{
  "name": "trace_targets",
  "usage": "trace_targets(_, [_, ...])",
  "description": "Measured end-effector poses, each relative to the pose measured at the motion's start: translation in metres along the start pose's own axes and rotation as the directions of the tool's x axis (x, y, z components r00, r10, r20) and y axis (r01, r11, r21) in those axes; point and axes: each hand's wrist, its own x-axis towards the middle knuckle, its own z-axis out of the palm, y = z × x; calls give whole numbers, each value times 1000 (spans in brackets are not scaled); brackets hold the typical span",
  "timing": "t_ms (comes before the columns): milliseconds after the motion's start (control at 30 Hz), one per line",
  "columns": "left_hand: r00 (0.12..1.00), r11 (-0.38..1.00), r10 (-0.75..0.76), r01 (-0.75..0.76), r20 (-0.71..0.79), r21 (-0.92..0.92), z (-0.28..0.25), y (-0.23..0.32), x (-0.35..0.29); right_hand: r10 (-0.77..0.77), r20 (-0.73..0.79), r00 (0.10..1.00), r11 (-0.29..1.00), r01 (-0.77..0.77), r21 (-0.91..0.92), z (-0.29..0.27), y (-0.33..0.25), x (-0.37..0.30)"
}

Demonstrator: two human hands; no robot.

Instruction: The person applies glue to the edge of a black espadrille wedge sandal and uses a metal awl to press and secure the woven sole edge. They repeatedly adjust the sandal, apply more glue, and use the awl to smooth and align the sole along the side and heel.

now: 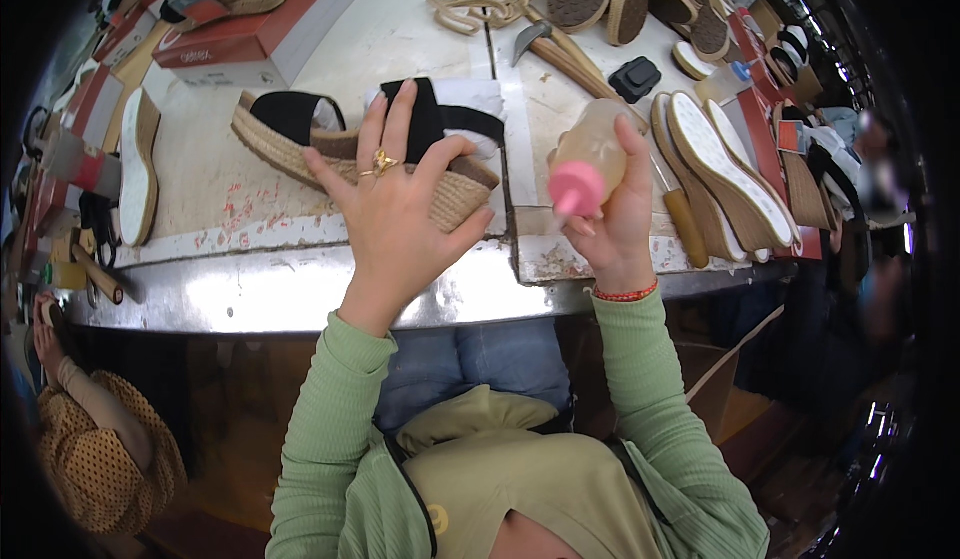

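Directly under left fingers (398,127), splayed wide, wedge sandal (428,122) — right fingers (633,146) curled round bottle (595,144).

Bright light whitens the counter (370,34) and glares off its metal edge (440,294), while the space below stays dim. Fisheye distortion curves the sides into black corners; the far right blurs.
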Motion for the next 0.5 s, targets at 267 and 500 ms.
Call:
trace_targets(267, [999, 999, -19, 17, 36, 39, -4, 4, 2, -59, 79, 995, 722, -12, 691, 2, -25, 44])
trace_targets(500, [1000, 998, 1, -3, 25, 67, -2, 4, 1, -41, -242, 969, 642, 211, 737, 2, 15, 119])
